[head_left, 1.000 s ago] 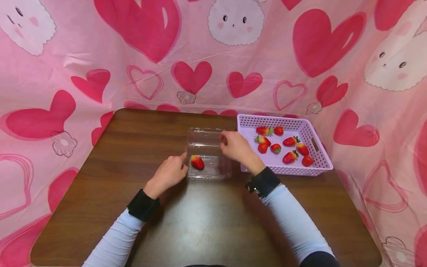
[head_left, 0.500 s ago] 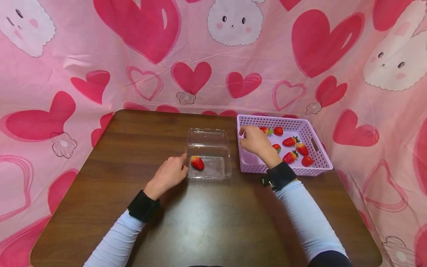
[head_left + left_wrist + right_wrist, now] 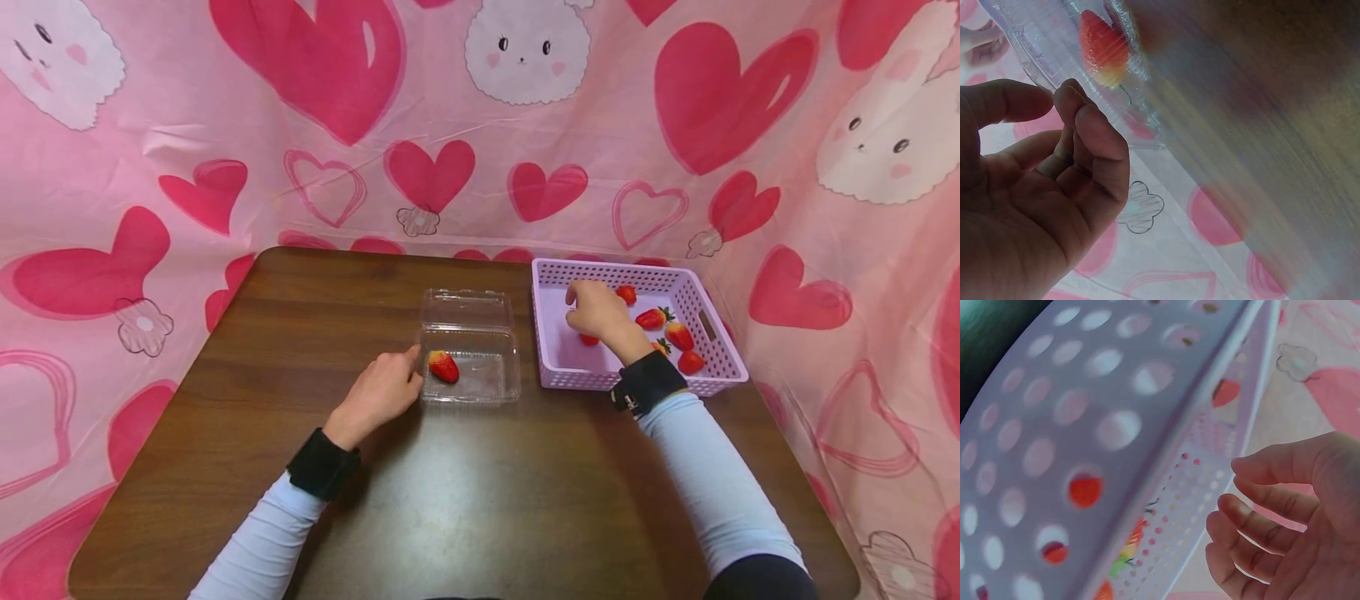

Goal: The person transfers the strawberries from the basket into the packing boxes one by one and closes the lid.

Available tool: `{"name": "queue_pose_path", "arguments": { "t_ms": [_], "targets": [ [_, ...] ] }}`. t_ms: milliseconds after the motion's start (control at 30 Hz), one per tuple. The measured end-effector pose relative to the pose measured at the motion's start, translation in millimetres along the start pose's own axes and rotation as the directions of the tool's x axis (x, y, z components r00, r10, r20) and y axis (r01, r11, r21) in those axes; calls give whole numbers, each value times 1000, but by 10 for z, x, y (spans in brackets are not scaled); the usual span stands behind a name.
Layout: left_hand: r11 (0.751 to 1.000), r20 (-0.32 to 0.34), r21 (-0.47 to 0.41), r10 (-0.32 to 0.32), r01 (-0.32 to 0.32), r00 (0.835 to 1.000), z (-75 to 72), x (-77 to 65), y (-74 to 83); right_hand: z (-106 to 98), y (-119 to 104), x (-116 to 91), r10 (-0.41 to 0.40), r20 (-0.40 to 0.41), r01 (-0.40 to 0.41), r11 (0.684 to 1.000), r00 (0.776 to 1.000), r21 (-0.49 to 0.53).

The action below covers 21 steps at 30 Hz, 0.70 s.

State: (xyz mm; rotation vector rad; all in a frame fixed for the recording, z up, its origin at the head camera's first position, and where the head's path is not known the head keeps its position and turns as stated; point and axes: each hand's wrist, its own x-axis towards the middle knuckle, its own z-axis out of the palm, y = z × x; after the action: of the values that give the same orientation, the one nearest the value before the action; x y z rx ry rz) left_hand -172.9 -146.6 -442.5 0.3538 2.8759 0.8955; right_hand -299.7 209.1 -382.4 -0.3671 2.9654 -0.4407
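On the table stands a hinged clear plastic clamshell box [image 3: 486, 385], its lid tipped back. One strawberry [image 3: 443, 367] lies at the left of its base, red with a pale yellow end. My left hand [image 3: 382, 387] pinches the box's left rim between thumb and forefinger; the left wrist view shows the fingertips [image 3: 1069, 97] meeting at that edge. My right hand [image 3: 603, 317] hovers over a lilac perforated basket [image 3: 577, 379], fingers loosely bent with nothing between them. Several strawberries [image 3: 680, 336] lie in the basket, some hidden behind the right hand.
The brown wooden table [image 3: 450, 500] bears both containers, the basket to the right of the box. A pink curtain [image 3: 480, 125] printed with hearts and rabbits hangs around the table's back and sides. The basket's side walls rise around the fruit.
My right hand has left the box's right side and moved rightward, over the basket. My left hand stays at the box's left rim, and the strawberry in the box lies in place.
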Motion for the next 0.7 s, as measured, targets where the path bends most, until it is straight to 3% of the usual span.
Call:
{"name": "queue_pose_path", "arguments": {
  "t_ms": [267,700],
  "targets": [
    [1000,9,-20,-13,14,1000,-3,1,7,72,209,48,46,25,-45,999,999,-10],
    [999,18,-31,-30,30,999,2,-5,15,176,359,31,79,81,-78,997,994,-22]
  ]
}}
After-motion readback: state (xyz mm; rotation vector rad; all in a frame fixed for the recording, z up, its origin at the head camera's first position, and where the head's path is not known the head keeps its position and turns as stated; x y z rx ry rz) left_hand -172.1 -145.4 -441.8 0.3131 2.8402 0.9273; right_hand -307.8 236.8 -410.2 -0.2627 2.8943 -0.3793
